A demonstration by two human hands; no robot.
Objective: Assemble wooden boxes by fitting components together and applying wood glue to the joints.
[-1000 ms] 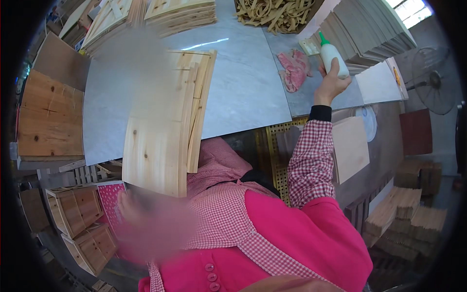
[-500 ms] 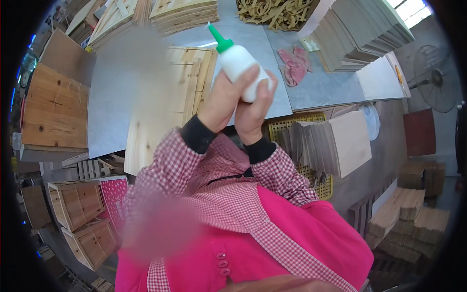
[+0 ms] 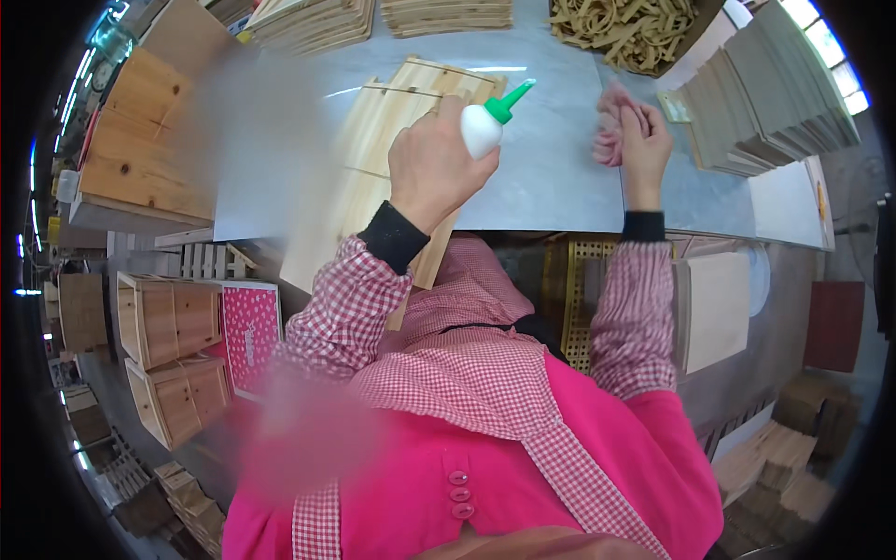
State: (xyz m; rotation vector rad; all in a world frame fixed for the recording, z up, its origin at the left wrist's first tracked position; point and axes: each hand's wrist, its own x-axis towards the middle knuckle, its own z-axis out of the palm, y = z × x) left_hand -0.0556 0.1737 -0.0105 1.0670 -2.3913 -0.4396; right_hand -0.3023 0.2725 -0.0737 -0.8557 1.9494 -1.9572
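Note:
A white squeeze bottle [image 3: 480, 132] with a green nozzle is wrapped in the fingers of my left hand [image 3: 432, 166]. Its tip points up and to the right, over the table. Light wooden boards [image 3: 371, 154] lie under and beside this hand, some reaching past the table's near edge. Farther right, my right hand [image 3: 646, 149] grips a crumpled pink cloth [image 3: 609, 129], lifted at least partly from the tabletop. Blurred patches hide part of the boards and of my left sleeve.
Behind the table [image 3: 541, 191] stand wood stacks [image 3: 446, 14] and a box of tan strips [image 3: 623, 33]. Thin panels [image 3: 761, 98] are piled at the right. A yellow crate [image 3: 581, 308] and more panels [image 3: 714, 313] sit below the near edge. Wooden boxes [image 3: 173, 317] stand at lower left.
My right hand has left the bottle, moved right and taken hold of the pink cloth. The left hand keeps the bottle, now tipped with its nozzle toward the right. The view has shifted.

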